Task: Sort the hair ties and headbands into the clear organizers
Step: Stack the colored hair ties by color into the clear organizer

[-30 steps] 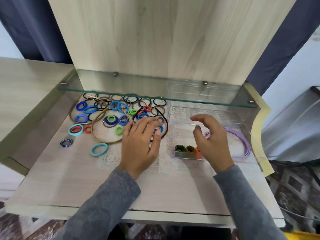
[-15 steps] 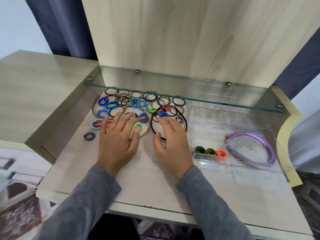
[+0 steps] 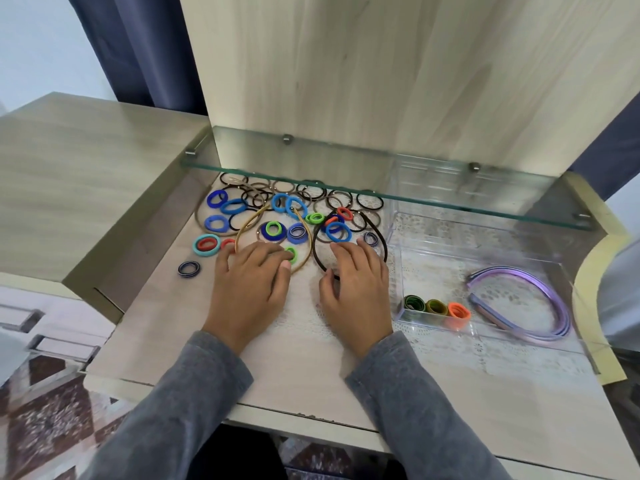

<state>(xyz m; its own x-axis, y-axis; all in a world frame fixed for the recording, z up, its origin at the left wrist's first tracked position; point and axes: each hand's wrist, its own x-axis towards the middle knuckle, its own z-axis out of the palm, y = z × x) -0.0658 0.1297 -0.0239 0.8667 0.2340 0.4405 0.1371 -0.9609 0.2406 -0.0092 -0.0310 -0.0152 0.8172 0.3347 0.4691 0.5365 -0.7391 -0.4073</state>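
left hand [image 3: 247, 289]: palm down on the table [image 3: 311, 375], fingers straight and close together, tips lying across the near arc of the gold headband [image 3: 310, 249] and touching a green hair tie [image 3: 292, 252]; nothing grasped.
right hand [image 3: 356, 289]: palm down just right of the left hand, fingers relaxed and slightly spread over the near curve of the dark brown headband [image 3: 314, 247], thumb tip against that band; no closed hold to be seen.
gold headband: flat on the table, open end toward the far side, several ties inside its loop.
dark brown headband: flat, right of the gold one and left of the clear organizer [image 3: 446, 268], blue and red ties within its arc.
loose hair ties [image 3: 277, 206]: spread over the far left of the table, partly beneath the glass shelf [image 3: 346, 168]; blue, green, red, teal and thin brown.
striped dark tie [image 3: 188, 269]: alone at the near left of the spread.
clear organizer: on the table, right of both hands.
purple headband [image 3: 512, 269]: lying in the organizer's right part.
rolled ties [image 3: 436, 307]: dark green, olive and orange, in a row at the organizer's near-left corner.
sleeves [image 3: 194, 393]: grey, on both forearms.
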